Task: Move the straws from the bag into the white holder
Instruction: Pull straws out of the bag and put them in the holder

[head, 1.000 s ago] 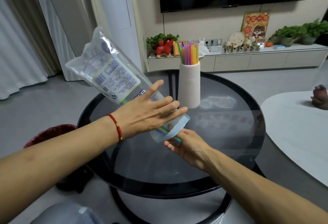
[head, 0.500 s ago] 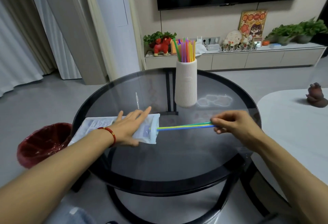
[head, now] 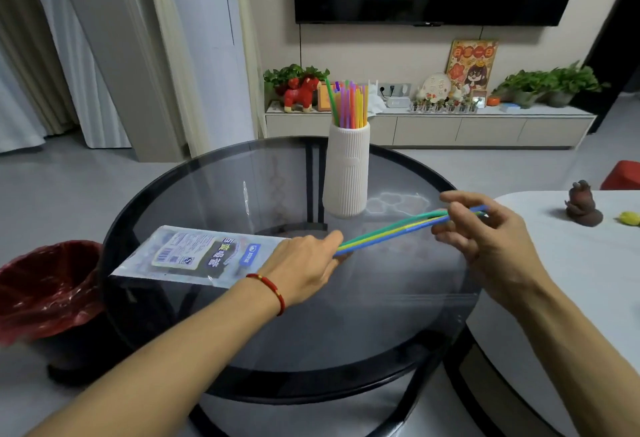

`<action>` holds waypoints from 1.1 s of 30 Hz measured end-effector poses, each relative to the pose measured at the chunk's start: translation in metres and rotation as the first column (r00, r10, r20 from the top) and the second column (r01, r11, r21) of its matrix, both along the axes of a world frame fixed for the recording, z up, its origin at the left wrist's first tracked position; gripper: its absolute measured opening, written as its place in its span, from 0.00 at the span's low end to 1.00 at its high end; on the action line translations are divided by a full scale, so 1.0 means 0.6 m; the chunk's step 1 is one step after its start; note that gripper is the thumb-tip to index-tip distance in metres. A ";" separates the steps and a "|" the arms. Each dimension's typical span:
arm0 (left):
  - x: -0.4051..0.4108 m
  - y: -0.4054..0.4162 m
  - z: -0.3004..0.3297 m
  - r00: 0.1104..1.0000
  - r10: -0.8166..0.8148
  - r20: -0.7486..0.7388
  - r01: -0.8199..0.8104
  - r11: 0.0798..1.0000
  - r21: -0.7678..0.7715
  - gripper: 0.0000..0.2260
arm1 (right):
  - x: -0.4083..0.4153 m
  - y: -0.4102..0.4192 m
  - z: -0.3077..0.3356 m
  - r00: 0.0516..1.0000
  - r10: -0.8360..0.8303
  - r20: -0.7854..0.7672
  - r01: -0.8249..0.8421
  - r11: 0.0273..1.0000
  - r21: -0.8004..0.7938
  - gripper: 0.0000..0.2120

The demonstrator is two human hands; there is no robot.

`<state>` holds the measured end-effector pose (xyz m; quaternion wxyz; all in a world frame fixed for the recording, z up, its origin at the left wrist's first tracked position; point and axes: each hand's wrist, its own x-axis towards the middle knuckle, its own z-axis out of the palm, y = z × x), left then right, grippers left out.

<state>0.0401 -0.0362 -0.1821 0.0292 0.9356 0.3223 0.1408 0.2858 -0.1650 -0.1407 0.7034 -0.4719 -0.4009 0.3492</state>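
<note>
The glass table (head: 398,315) is round with a dark rim. The bag (head: 194,256) lies flat at its left, with one corner reaching out to the rim. The holder (head: 346,169) stands upright toward the far side, loaded with coloured straws; bare glass lies between it and the hands. The left hand (head: 304,270) rests flat on the bag's mouth end, fingers straight. The right hand (head: 485,239) pinches three straws (head: 388,232), green, yellow and blue, at their right ends. The straws run near level above the glass, their left ends at the left fingertips. A white table (head: 571,280) adjoins on the right.
</note>
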 end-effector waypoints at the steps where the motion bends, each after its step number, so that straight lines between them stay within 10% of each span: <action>1: 0.001 -0.001 -0.004 0.999 0.022 0.025 -0.021 0.999 -0.046 0.09 | -0.014 0.011 -0.008 0.989 0.025 -0.146 -0.027 1.000 -0.007 0.22; 8: 0.002 0.015 -0.018 0.966 0.234 0.110 -0.213 0.961 -0.174 0.10 | -0.115 0.092 -0.020 0.906 -0.167 -0.390 0.116 0.981 -0.153 0.40; 14: -0.010 0.023 -0.018 0.972 0.210 0.103 -0.196 0.971 -0.134 0.09 | -0.181 0.118 -0.056 0.995 0.095 0.001 -0.089 0.934 -0.346 0.17; 20: -0.029 0.047 -0.014 0.962 0.262 0.071 -0.261 0.965 -0.026 0.22 | -0.142 0.163 0.040 0.971 -0.153 0.185 0.186 0.966 -0.179 0.12; 27: -0.049 0.058 -0.022 0.920 0.369 0.129 -0.357 0.928 -0.107 0.21 | -0.092 0.253 0.210 0.666 -0.388 0.638 0.372 0.913 0.166 0.12; 33: -0.062 0.050 -0.023 0.910 0.383 0.160 -0.357 0.918 -0.172 0.19 | -0.088 0.313 0.223 0.435 -0.370 0.821 0.449 0.879 0.159 0.14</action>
